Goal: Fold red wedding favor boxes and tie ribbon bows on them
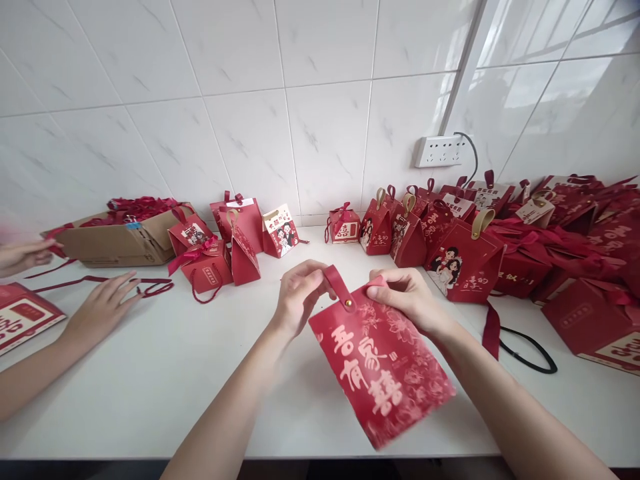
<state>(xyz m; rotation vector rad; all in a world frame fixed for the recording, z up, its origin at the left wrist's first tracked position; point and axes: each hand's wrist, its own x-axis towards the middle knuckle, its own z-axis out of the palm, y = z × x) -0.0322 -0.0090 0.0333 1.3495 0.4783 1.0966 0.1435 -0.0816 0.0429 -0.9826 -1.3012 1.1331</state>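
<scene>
A red gift box with pale printed characters and flowers hangs tilted over the front of the table. My left hand pinches the dark red strap handle, which a gold-coloured stud fixes near the box's top edge. The upper right corner is gripped by my right hand, thumb on the front face. How the fingers sit behind the box is hidden. Closest beyond my right hand stands a finished-looking red gift box with a cartoon couple and a beige loop.
Many red gift boxes crowd the right side, near a black cord loop. Several more boxes stand at the back left beside a cardboard box of red ribbons. A co-worker's hands are at the left. A power strip is on the wall.
</scene>
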